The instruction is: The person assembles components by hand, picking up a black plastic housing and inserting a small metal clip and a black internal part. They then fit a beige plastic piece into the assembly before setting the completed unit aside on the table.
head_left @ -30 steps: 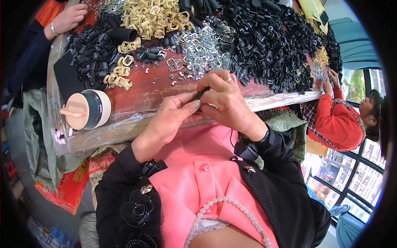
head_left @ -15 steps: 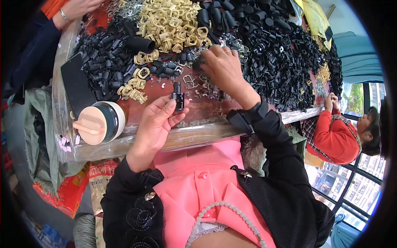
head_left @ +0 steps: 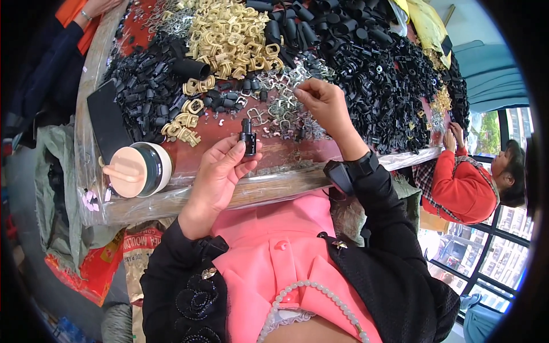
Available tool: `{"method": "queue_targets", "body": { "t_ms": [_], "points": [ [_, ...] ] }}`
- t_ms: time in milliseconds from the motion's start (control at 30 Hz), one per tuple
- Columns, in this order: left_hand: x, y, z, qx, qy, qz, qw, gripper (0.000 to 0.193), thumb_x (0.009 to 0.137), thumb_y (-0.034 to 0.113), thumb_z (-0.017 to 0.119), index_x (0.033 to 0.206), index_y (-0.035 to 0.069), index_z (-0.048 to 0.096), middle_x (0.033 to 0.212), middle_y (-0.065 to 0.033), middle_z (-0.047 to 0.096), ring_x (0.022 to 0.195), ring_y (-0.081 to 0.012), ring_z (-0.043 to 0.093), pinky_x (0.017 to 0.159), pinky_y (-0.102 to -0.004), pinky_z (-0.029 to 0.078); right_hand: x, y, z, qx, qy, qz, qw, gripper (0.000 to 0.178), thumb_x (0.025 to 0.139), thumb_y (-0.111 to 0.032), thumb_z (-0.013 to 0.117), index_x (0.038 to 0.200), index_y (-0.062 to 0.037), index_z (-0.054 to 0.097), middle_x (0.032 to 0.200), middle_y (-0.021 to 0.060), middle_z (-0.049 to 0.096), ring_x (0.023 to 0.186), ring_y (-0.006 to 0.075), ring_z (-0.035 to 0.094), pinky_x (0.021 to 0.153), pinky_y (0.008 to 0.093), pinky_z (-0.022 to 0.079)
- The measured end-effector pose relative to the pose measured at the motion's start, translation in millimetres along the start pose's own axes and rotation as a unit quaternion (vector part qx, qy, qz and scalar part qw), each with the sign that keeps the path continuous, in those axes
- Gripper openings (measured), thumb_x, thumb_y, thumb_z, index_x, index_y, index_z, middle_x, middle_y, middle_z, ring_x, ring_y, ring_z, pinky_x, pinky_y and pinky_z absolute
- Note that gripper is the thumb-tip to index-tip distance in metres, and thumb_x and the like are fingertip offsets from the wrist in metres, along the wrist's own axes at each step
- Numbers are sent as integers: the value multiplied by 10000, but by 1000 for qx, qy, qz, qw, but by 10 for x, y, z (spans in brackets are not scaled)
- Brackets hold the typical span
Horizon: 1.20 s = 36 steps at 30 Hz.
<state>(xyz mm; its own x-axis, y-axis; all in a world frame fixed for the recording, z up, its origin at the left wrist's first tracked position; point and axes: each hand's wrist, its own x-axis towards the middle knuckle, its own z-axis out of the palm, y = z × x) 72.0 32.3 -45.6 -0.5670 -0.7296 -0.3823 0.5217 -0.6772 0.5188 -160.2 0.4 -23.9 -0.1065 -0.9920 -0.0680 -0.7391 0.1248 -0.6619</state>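
Note:
A small black plastic part with a round stem on top [head_left: 247,140] stands upright between the thumb and fingers of my left hand [head_left: 216,171], just above the table's near edge. My right hand [head_left: 329,106] hovers over a scatter of silvery metal clips [head_left: 285,108], its thumb and index finger pinched together. Whatever the pinch holds is too small to make out. Close to the clips lie short black cylinders [head_left: 226,102] and cream plastic frames [head_left: 231,40], heaped farther back. A pile of black parts [head_left: 389,94] spreads to the right of my right hand.
At the left stand a lidded cup [head_left: 128,171] and a dark phone-like slab [head_left: 110,117]. More small black pieces [head_left: 146,97] are heaped beside them. The wooden table edge [head_left: 263,191] runs before me. One person [head_left: 466,186] works at the right; another person's arm [head_left: 71,40] reaches in at the upper left.
My right hand has come away from the small black cylinders toward the right and slightly down, uncovering the metal clips. My left hand keeps its hold on the black part, slightly lower.

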Motion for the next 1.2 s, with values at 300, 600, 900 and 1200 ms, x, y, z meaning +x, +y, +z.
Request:
{"method": "queue_targets", "body": {
  "t_ms": [300,600,900,1200],
  "points": [
    [106,-53,140,12,-19,-14,1000,259,819,142,523,1020,-16,484,951,-128,566,796,-155,575,698,-226,479,-249,95,-20,506,-110,178,837,184,803,-28,510,985,2,519,818,61,574,653,97,555,535,176,450],
    [170,-127,280,-11,-136,-51,989,342,823,203,514,1078,-17,452,956,-132,558,809,-172,572,691,-235,488,-467,-40,130,665,-249,118,694,255,792,-10,503,1034,-23,424,881,62,524,587,85,517,509,163,413],
    [150,-157,246,-27,-149,-54,987,310,834,194,498,1029,-46,477,945,-136,569,797,-147,580,706,-213,483,-621,-100,165,555,-197,104,801,233,765,28,511,978,-31,438,803,37,523,606,78,504,525,198,413],
    [134,-164,215,-29,-115,-68,991,284,833,183,498,1011,-38,487,942,-123,568,813,-160,578,699,-217,488,-721,-110,119,34,24,-297,954,51,764,-5,553,806,-23,530,731,10,528,602,79,509,503,205,405]
  ]
}}
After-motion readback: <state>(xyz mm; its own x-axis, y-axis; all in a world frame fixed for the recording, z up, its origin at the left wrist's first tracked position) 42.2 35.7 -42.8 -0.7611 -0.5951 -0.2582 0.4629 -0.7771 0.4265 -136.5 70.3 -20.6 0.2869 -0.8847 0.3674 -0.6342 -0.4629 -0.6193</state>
